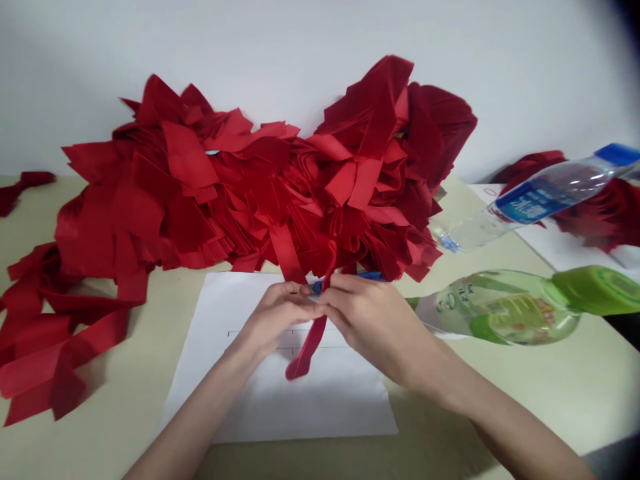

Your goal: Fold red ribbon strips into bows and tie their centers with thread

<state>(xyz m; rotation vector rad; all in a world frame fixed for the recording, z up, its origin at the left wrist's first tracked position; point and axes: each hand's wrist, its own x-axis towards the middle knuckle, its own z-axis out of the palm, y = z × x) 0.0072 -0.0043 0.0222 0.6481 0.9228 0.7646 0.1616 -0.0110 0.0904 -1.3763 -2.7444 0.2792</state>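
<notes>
My left hand (274, 315) and my right hand (367, 317) meet over a white sheet of paper (280, 393) on the table. Both pinch one red fabric strip (309, 347), which hangs down between them onto the paper. A blue object (365, 275) peeks out just behind my right hand; I cannot make out what it is. A big heap of red fabric strips (260, 187) lies right behind my hands against the wall.
Loose red strips (45, 340) spread at the left. A green-capped bottle (510, 308) and a blue-capped clear bottle (540, 197) lie at the right. More red fabric (595, 200) rests on white paper at far right. The beige table (575, 393) ends near the wall.
</notes>
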